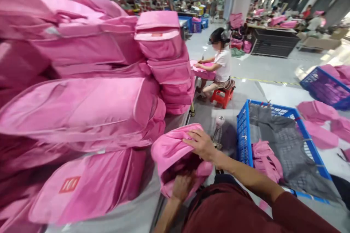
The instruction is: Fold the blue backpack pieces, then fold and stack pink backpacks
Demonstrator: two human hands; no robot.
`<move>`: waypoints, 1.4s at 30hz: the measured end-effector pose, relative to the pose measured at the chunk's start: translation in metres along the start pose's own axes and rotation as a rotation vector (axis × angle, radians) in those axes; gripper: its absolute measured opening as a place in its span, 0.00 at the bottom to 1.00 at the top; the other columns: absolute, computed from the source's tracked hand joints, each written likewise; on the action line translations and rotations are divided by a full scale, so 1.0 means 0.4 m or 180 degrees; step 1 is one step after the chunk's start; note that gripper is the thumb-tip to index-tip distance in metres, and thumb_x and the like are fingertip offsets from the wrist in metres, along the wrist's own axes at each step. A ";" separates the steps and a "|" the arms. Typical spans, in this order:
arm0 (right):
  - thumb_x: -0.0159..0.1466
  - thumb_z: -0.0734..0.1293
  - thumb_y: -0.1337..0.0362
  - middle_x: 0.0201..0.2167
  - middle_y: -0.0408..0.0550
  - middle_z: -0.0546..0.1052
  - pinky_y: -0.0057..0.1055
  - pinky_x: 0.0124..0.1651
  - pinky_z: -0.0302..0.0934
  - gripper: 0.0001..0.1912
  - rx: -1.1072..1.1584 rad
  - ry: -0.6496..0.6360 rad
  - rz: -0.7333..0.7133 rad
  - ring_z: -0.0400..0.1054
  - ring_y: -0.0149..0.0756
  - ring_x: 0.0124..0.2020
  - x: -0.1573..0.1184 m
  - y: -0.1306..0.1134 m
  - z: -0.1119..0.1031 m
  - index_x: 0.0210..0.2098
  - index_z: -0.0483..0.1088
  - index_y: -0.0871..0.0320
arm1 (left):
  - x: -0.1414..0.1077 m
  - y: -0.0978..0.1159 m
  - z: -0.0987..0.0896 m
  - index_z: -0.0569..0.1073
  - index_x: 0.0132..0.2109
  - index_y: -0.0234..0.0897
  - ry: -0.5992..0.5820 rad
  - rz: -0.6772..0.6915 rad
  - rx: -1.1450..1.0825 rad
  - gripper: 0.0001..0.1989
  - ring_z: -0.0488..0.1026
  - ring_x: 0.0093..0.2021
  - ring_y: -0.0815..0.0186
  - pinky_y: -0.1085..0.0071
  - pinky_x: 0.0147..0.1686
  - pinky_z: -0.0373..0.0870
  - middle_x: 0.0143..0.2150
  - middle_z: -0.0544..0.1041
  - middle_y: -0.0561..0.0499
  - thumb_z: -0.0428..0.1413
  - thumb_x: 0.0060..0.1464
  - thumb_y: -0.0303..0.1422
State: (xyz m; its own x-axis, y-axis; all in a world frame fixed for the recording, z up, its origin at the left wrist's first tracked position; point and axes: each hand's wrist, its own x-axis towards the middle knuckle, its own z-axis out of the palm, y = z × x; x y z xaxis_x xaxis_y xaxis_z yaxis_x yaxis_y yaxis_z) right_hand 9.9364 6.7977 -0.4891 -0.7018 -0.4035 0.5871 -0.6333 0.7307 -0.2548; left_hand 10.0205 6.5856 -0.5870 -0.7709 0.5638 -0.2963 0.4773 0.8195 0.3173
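A pink fabric bag is held in front of my body at the table's edge, its dark opening facing me. My right hand grips the top of the bag near its rim, thumb and fingers pressing the cloth. At the lower side of the opening, my left hand is curled on the bag's fabric, its fingertips hidden in the shadow inside. Just left of this bag lies another pink bag with a red label.
Pink bags are piled high on the left, with a stacked column behind. A blue crate with grey mesh cloth stands at right. A co-worker sits on a red stool ahead. Pink pieces lie farther right.
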 end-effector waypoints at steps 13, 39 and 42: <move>0.82 0.57 0.50 0.43 0.56 0.86 0.46 0.51 0.77 0.26 -0.0534 0.0723 0.2002 0.81 0.50 0.47 -0.338 0.131 -0.293 0.52 0.85 0.52 | 0.252 0.171 -0.134 0.76 0.69 0.50 0.2089 0.2269 -0.0787 0.21 0.80 0.62 0.51 0.49 0.67 0.72 0.60 0.84 0.42 0.58 0.73 0.29; 0.53 0.63 0.21 0.17 0.38 0.50 0.33 0.26 0.39 0.41 0.2494 -0.0392 0.4225 0.44 0.30 0.23 -0.067 0.843 0.075 0.15 0.48 0.50 | 0.990 0.090 -0.346 0.58 0.25 0.44 -0.0177 -0.0486 -0.3057 0.36 0.54 0.31 0.63 0.65 0.34 0.56 0.25 0.56 0.55 0.50 0.55 0.72; 0.49 0.62 0.18 0.17 0.38 0.49 0.33 0.27 0.38 0.42 0.2521 -0.0504 0.4154 0.44 0.30 0.24 -0.052 0.853 0.090 0.16 0.47 0.49 | 0.971 0.074 -0.356 0.59 0.25 0.43 -0.0254 -0.0537 -0.3138 0.39 0.52 0.31 0.65 0.65 0.34 0.54 0.25 0.56 0.56 0.52 0.53 0.76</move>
State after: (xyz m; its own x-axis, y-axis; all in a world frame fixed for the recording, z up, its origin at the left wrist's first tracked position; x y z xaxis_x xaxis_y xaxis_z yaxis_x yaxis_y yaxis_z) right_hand 9.7233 7.0355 -0.6159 -0.8828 0.1755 -0.4357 0.4623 0.1602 -0.8721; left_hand 9.6751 6.8140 -0.5643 -0.7486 0.4830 -0.4543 -0.2259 0.4584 0.8596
